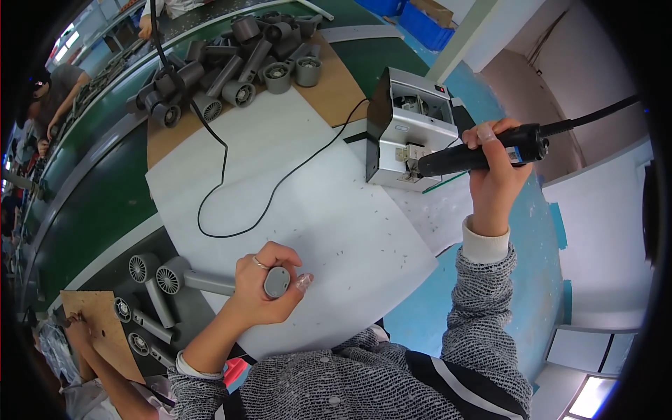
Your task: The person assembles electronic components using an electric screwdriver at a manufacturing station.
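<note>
My left hand (262, 287) is closed around a grey hair dryer handle, whose flat oval end (277, 282) with small holes faces up between thumb and fingers. Another grey handle with a round grilled head (170, 275) runs in under this hand; whether the two are one piece I cannot tell. On the right, my right hand (497, 157) grips a black corded electric screwdriver (451, 162), held nearly level. Its tip end is at the front of a silver screw feeder (409, 129), and the exact contact is hard to make out.
Several grey hair dryer bodies (238, 70) are heaped on brown board at the back. More lie at the left (150, 308). Small screws are scattered over the white sheet (329, 231). A black cable (280, 185) loops across it. A co-worker's hand (78, 330) is at the lower left.
</note>
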### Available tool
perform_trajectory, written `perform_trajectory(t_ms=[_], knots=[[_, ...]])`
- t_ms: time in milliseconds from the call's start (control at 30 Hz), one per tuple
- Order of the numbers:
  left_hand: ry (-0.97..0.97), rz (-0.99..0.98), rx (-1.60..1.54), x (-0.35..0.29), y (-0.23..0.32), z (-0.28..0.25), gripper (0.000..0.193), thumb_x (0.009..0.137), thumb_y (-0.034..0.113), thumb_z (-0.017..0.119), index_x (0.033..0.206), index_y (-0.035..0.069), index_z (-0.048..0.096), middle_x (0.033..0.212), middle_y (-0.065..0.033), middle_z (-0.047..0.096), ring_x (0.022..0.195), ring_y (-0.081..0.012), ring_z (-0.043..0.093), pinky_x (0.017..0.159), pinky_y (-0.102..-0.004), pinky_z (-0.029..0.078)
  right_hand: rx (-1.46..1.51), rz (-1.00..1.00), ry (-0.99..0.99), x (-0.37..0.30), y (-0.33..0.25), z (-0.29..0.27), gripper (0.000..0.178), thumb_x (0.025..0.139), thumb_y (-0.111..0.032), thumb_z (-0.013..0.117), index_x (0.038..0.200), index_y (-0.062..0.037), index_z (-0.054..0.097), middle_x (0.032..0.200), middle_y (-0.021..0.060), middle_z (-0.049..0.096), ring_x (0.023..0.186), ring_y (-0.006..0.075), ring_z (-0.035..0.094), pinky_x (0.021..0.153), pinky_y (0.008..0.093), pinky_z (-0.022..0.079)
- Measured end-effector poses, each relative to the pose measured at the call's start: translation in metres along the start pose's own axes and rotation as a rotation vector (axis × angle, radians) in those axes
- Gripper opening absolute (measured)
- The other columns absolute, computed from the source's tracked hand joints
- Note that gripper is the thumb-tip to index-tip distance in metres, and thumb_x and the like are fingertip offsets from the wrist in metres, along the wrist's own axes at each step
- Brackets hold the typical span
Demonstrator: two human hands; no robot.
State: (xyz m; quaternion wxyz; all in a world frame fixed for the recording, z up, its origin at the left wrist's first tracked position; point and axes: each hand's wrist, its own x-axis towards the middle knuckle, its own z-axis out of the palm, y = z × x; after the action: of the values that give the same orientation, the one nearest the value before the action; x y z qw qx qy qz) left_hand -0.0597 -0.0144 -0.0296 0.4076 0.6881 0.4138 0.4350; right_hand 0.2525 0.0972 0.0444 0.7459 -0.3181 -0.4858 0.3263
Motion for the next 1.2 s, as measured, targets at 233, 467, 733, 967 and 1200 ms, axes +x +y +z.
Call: perform_trajectory(t_ms=[233, 467, 733, 967, 1200], knots=[[-0.007, -0.003, 0.006, -0.001, 0.002, 0.0, 0.021, 0.072, -0.003, 0.067, 0.087, 0.004, 0.053, 0.06, -0.0017, 0.056, 0.053, -0.0079, 0.053, 0.053, -0.0214, 0.041, -0.026, 0.0, -0.016, -0.001, 0.0, 0.001, 0.018, 0.078, 0.007, 0.065, 0.089, -0.0006, 0.053, 0.075, 0.0105, 0.057, 0.067, 0.0203, 0.055, 0.068, 0.0357, 0.047], [0.0, 0.057, 0.12, -0.001, 0.007, 0.005, 0.018, 0.075, -0.001, 0.069, 0.086, 0.004, 0.056, 0.063, -0.0051, 0.061, 0.053, -0.0128, 0.058, 0.056, -0.0242, 0.046, -0.024, 0.371, -0.066, 0.005, -0.014, 0.015, 0.018, 0.079, 0.0, 0.064, 0.091, -0.0031, 0.05, 0.075, 0.0064, 0.05, 0.064, 0.0163, 0.051, 0.065, 0.0335, 0.044], [-0.187, -0.095, 0.315, -0.004, 0.018, 0.005, 0.019, 0.083, 0.017, 0.073, 0.094, 0.007, 0.061, 0.065, -0.0104, 0.062, 0.051, -0.0283, 0.06, 0.052, -0.0326, 0.046, 0.533, 0.369, -0.139, -0.054, -0.055, 0.043, 0.017, 0.087, -0.002, 0.056, 0.098, -0.0051, 0.044, 0.077, 0.0011, 0.041, 0.069, 0.0099, 0.042, 0.07, 0.0295, 0.038], [-0.146, 0.003, 0.263, -0.009, 0.013, 0.008, 0.02, 0.085, 0.018, 0.072, 0.097, 0.007, 0.06, 0.065, -0.0104, 0.063, 0.052, -0.0286, 0.061, 0.051, -0.0331, 0.047, 0.551, 0.237, -0.19, -0.086, -0.065, 0.074, 0.016, 0.084, -0.006, 0.056, 0.093, -0.0081, 0.043, 0.071, 0.0003, 0.041, 0.058, 0.0092, 0.04, 0.063, 0.0299, 0.037], [-0.169, -0.025, 0.267, -0.009, 0.016, 0.008, 0.02, 0.083, 0.015, 0.071, 0.098, 0.008, 0.061, 0.067, -0.0108, 0.064, 0.055, -0.0287, 0.063, 0.051, -0.0332, 0.048, 0.471, 0.27, -0.164, -0.094, -0.068, 0.086, 0.02, 0.08, -0.004, 0.056, 0.093, -0.0087, 0.042, 0.069, 0.0011, 0.042, 0.056, 0.0106, 0.04, 0.06, 0.0316, 0.037]])
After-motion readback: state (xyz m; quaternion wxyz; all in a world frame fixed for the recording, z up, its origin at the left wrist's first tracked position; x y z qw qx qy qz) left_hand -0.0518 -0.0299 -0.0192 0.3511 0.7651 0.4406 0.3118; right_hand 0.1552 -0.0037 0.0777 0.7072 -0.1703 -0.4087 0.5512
